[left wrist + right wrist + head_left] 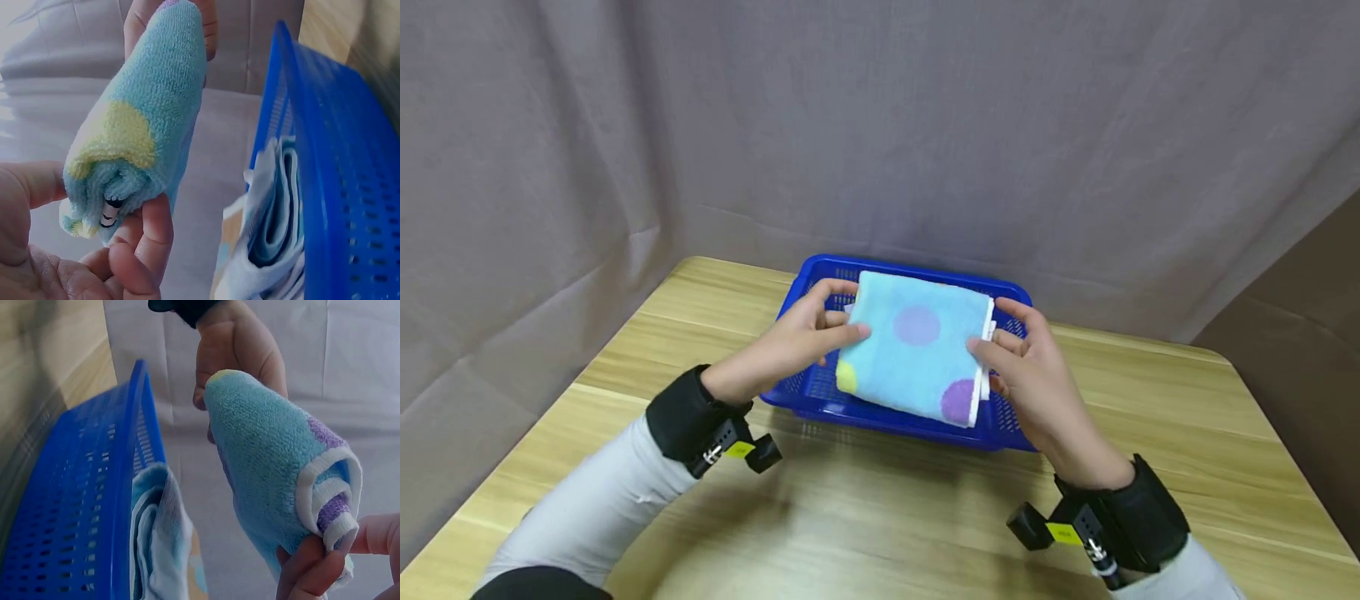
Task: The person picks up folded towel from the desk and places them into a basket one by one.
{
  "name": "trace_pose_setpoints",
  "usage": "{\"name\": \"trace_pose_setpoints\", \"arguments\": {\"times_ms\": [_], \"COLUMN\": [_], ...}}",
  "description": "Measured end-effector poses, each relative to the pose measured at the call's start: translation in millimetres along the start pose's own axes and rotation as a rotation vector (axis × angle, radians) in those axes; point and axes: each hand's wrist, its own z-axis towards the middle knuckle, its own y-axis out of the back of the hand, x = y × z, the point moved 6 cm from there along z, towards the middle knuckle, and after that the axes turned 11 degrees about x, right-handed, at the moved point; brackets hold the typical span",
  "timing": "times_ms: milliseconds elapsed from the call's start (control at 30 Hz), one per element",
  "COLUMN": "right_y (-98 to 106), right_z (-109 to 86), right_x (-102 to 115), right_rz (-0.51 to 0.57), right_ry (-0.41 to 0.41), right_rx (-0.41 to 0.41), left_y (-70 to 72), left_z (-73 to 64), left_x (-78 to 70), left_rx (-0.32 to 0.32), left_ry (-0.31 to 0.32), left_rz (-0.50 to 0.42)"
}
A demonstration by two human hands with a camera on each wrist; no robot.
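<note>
A folded light-blue towel (910, 367) with purple and yellow dots is held above a blue plastic basket (880, 427). At its left side my left hand (801, 337) pinches it, thumb on top and fingers beneath. My right hand (1033, 375) grips the opposite side the same way, near the white hem. Rolled layers of the towel (162, 81) show at its end in the left wrist view. Inside the basket lies another folded cloth (159, 531), white and blue, seen in both wrist views and mostly covered by the towel in the head view.
The basket stands on a light wooden table (850, 517), near its back edge. A grey curtain (880, 142) hangs behind the table and along its left side.
</note>
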Motion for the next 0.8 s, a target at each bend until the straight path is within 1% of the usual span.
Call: {"name": "trace_pose_setpoints", "arguments": {"times_ms": [133, 233, 333, 433, 567, 800], "right_y": [3.7, 6.0, 8.3, 10.4, 11.8, 16.9], "right_z": [18.0, 30.8, 40.5, 45.9, 51.8, 57.9], "right_x": [-7.3, -12.1, -15.3, -17.8, -21.2, -29.2], "right_rz": [0.014, 0.047, 0.076, 0.086, 0.089, 0.065], "right_ry": [-0.064, -0.105, -0.128, -0.145, -0.162, -0.197], "right_rx": [-0.011, -0.017, -0.025, -0.026, -0.025, -0.061], "left_y": [7.4, 12.6, 17.8, 21.8, 24.6, 24.4], "left_z": [8.8, 15.1, 23.4, 32.2, 38.7, 43.3], "left_x": [4.5, 6.1, 7.5, 10.9, 14.9, 18.8], "left_rx": [-0.007, -0.009, -0.019, -0.033, -0.041, -0.024], "left_ry": [0.035, 0.04, 0.049, 0.08, 0.122, 0.132], "left_rz": [0.018, 0.03, 0.034, 0.029, 0.03, -0.007]}}
